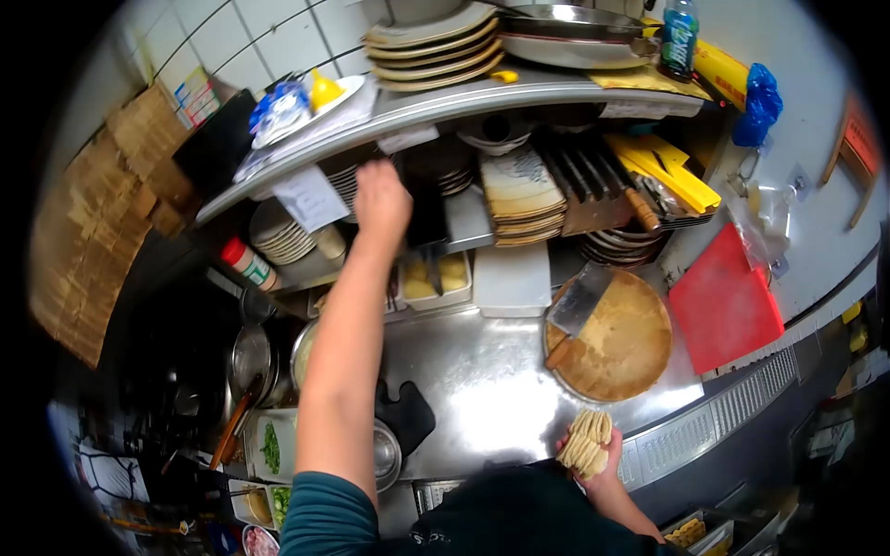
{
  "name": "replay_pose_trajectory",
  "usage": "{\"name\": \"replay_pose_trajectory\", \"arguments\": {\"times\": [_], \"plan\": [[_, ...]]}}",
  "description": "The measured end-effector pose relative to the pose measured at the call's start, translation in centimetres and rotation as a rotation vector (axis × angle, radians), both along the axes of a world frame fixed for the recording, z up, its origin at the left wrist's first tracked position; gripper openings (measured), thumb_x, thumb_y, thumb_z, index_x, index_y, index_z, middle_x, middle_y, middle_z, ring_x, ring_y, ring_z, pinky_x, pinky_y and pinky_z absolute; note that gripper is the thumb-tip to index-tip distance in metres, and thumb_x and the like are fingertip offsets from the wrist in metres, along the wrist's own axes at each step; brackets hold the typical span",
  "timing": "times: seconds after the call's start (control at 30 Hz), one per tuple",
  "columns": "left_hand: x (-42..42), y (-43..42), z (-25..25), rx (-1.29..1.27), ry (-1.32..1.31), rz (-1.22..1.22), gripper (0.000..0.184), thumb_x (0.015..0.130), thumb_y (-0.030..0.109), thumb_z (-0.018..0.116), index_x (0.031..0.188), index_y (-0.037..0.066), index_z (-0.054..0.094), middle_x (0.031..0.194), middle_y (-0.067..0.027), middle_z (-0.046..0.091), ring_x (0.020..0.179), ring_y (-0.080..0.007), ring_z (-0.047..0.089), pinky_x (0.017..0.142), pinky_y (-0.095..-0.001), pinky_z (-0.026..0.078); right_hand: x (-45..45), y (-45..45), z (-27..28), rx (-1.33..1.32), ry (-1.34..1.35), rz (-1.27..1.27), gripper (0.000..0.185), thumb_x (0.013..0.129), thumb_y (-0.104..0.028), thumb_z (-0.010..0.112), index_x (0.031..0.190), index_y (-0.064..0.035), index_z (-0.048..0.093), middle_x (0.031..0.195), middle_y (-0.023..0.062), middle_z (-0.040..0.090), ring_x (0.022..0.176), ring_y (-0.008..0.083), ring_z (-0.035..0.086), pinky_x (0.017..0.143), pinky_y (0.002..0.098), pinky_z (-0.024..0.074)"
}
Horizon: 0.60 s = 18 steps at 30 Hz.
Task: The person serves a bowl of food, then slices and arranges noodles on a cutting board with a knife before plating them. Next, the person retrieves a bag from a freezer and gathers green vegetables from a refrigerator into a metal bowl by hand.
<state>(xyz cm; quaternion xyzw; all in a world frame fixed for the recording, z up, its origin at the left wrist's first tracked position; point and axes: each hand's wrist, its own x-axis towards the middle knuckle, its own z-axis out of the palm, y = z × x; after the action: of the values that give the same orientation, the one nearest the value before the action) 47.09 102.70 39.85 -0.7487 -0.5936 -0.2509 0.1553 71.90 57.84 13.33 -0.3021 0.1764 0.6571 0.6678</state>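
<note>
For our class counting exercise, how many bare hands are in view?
2. The bare left hand reaches up to the grey metal shelves; the bare right hand holds pale, thin slices near the shiny steel worktop. No others show.

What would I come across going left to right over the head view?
Cardboard, red-capped bottle, your left grip, white rectangular container, round wooden chopping board, red cutting board.

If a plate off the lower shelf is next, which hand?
Left, probably: the left hand is up at the lower shelf, near stacked plates. The right hand is low and occupied, holding pale slices.
</note>
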Motion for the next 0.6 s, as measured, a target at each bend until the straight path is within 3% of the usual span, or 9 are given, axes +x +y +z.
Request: {"name": "replay_pose_trajectory", "arguments": {"times": [0.1,0.13,0.17,0.23,0.3,0.37,0.43,0.5,0.6], "plan": [[0.3,7.3,2.4,-0.572,0.188,0.252,0.056,0.095,0.031,0.052,0.145,0.007,0.050,0.153,-0.0234,0.046,0.132,-0.0365,0.055,0.104,-0.0471,0.050,3.6,0.2,0.4,0.009,-0.007,-0.034,0.058,0.091,-0.052,0.045,0.119,-0.0049,0.063,0.102,0.0181,0.068,0.089,0.0402,0.067,0.086,0.0561,0.0556],[-0.2,9.3,0.0,-0.200,0.055,0.211,0.062,0.100,0.045,0.042,0.152,0.012,0.045,0.158,-0.0173,0.041,0.140,-0.0340,0.048,0.113,-0.0475,0.042,4.8,0.4,0.2,-0.001,0.019,-0.067,0.058,0.091,-0.052,0.044,0.118,-0.0049,0.063,0.101,0.0185,0.068,0.086,0.0413,0.067,0.083,0.0560,0.0564],[-2.4,14.7,-2.8,0.044,0.346,0.193,0.065,0.101,0.048,0.039,0.156,0.013,0.037,0.163,-0.0127,0.034,0.148,-0.0338,0.035,0.121,-0.0474,0.030,6.0,0.5,-0.1,0.034,-0.003,-0.061,0.058,0.091,-0.052,0.043,0.118,-0.0048,0.063,0.101,0.0186,0.068,0.087,0.0415,0.067,0.083,0.0558,0.0565],[-5.4,20.4,-5.4,0.168,0.623,0.330,0.062,0.103,0.046,0.037,0.156,0.014,0.038,0.164,-0.0131,0.032,0.152,-0.0335,0.027,0.125,-0.0463,0.022,8.4,0.8,-0.9,0.109,-0.047,-0.048,0.059,0.091,-0.053,0.042,0.118,-0.0048,0.064,0.100,0.0188,0.068,0.088,0.0419,0.067,0.083,0.0553,0.0566],[-4.5,18.4,-1.8,0.182,0.472,0.214,0.060,0.104,0.043,0.036,0.156,0.014,0.037,0.165,-0.0125,0.030,0.152,-0.0338,0.026,0.126,-0.0473,0.020,10.1,1.4,-0.6,0.127,-0.037,-0.043,0.059,0.092,-0.053,0.041,0.118,-0.0049,0.063,0.101,0.0185,0.068,0.089,0.0416,0.067,0.084,0.0549,0.0565],[-4.4,16.2,-1.1,0.223,0.460,0.323,0.063,0.102,0.049,0.039,0.154,0.012,0.040,0.161,-0.0133,0.037,0.148,-0.0342,0.034,0.124,-0.0458,0.025,11.6,2.4,-0.2,0.066,-0.038,-0.058,0.059,0.092,-0.053,0.040,0.118,-0.0052,0.063,0.102,0.0184,0.068,0.090,0.0410,0.067,0.084,0.0549,0.0564],[-4.3,15.1,-0.9,0.217,0.238,0.268,0.057,0.100,0.043,0.050,0.146,0.010,0.051,0.153,-0.0170,0.048,0.143,-0.0348,0.042,0.118,-0.0427,0.035,12.7,3.7,0.1,0.086,-0.051,-0.029,0.056,0.092,-0.052,0.042,0.120,-0.0074,0.062,0.104,0.0166,0.067,0.089,0.0389,0.067,0.085,0.0557,0.0559],[-2.2,11.2,-1.3,0.275,-0.215,0.041,0.045,0.097,0.028,0.055,0.137,0.007,0.058,0.141,-0.0224,0.056,0.135,-0.0400,0.049,0.110,-0.0449,0.042,13.7,4.8,0.0,0.101,-0.071,0.016,0.054,0.092,-0.051,0.044,0.122,-0.0087,0.062,0.105,0.0154,0.067,0.090,0.0376,0.066,0.086,0.0561,0.0555],[2.0,4.8,0.1,0.267,-0.315,0.081,0.033,0.095,0.016,0.061,0.124,0.002,0.063,0.124,-0.0261,0.064,0.119,-0.0459,0.057,0.097,-0.0465,0.049,14.1,6.9,0.4,0.048,0.008,0.001,0.057,0.093,-0.053,0.044,0.125,-0.0089,0.062,0.108,0.0154,0.067,0.091,0.0382,0.068,0.087,0.0567,0.0555]]}}
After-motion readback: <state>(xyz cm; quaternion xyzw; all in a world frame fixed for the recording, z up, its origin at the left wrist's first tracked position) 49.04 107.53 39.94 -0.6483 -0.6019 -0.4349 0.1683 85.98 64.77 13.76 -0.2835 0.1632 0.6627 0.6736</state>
